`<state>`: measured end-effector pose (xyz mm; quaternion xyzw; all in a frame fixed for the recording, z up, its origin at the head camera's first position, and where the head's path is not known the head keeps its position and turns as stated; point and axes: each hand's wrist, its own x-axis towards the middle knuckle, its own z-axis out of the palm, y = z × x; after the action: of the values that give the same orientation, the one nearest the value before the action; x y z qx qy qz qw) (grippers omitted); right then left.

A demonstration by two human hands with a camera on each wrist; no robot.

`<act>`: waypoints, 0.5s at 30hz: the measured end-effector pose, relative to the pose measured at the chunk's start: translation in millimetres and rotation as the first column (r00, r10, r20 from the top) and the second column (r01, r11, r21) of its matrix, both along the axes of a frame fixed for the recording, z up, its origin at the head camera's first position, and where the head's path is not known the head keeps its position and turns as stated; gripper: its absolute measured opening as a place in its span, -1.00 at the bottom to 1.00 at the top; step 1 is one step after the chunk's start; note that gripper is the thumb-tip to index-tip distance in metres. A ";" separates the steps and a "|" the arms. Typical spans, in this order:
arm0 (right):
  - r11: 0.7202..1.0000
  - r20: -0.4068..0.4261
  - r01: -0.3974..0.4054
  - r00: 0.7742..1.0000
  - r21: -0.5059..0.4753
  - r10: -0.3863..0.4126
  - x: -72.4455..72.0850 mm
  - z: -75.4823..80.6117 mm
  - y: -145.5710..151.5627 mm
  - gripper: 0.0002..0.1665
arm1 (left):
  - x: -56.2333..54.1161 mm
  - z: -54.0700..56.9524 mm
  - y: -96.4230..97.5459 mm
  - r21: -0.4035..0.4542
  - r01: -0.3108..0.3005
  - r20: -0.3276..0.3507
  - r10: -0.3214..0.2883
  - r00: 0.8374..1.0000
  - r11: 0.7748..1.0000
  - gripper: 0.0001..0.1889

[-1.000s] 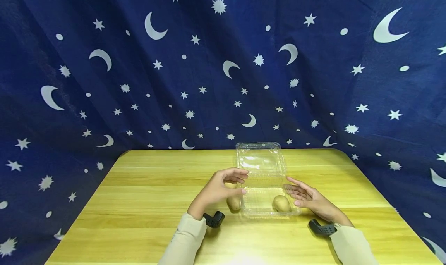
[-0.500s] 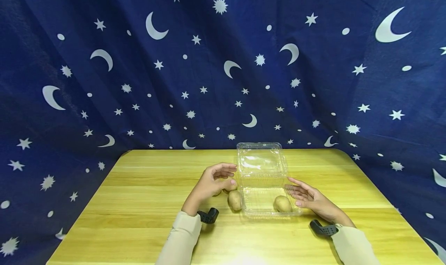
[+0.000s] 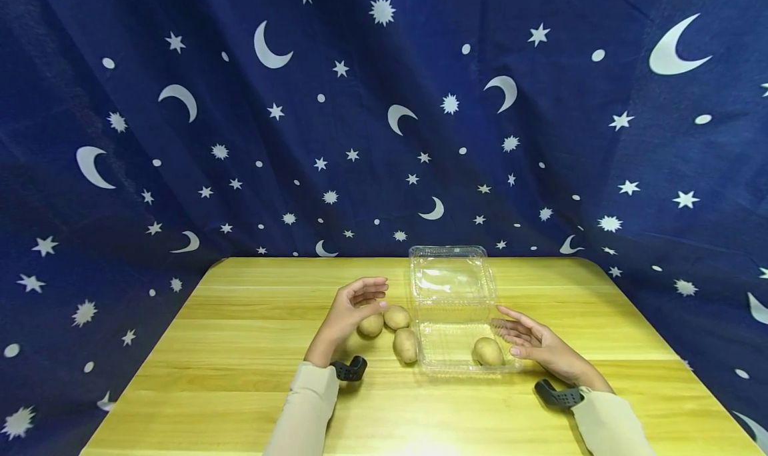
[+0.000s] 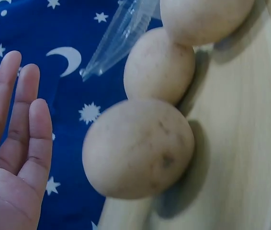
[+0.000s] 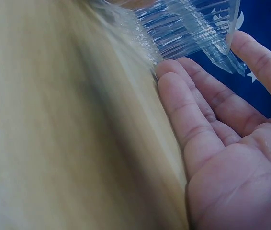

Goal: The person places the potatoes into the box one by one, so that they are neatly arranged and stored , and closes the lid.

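Box (image 3: 444, 346) holds 1 potato (image 3: 489, 352) beside right hand (image 3: 538, 344), fingers parted; 3 potatoes (image 3: 397, 317) remain outside, beside left hand (image 3: 346, 312), fingers spread, empty.

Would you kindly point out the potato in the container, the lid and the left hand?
Potato (image 3: 489, 352), head view: middle of its visible side.
Lid (image 3: 453, 274), head view: middle of its clear panel.
Left hand (image 3: 346, 311), head view: middle of the hand.
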<state>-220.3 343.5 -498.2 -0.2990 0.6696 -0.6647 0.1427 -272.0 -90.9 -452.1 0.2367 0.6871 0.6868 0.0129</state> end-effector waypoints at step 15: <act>1.000 0.004 0.002 1.000 0.002 -0.002 2.2 3.3 -1.8 -0.17 | -9.5 -29.9 -19.8 -0.023 -0.123 0.085 0.125 0.989 0.992 -0.52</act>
<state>-218.0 341.7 -495.0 -0.2969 0.6704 -0.6646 0.1436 -281.5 -110.7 -482.0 0.1634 0.7055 0.6896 0.0020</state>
